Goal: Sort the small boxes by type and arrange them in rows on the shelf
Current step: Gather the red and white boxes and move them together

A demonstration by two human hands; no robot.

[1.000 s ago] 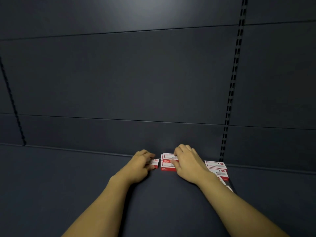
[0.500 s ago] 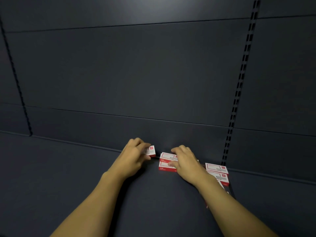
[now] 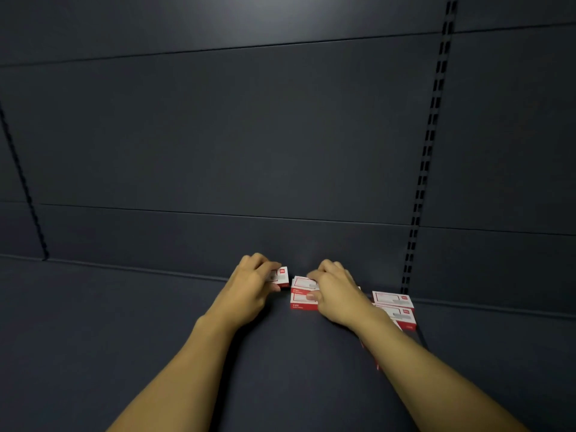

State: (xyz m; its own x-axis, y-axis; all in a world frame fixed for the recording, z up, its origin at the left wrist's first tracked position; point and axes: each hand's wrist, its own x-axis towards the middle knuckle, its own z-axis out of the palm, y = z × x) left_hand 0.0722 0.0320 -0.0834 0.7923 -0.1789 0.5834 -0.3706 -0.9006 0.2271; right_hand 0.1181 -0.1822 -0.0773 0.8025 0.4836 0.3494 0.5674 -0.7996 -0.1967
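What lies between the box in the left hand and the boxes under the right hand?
Head view: only bare dark shelf separates the small red-and-white box from the box pile.

Dark panelled back wall point(image 3: 249, 135); slotted upright point(image 3: 431, 135) at its right; soft light patch above.

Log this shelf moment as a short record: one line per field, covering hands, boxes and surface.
left hand: grips a single small red-and-white box near the back panel
right hand: fingers curled on the middle box stack
right-side boxes: more red-and-white boxes in a row beside the slotted upright, partly hidden by the forearm
surface: dark shelf
box type: print too small to read
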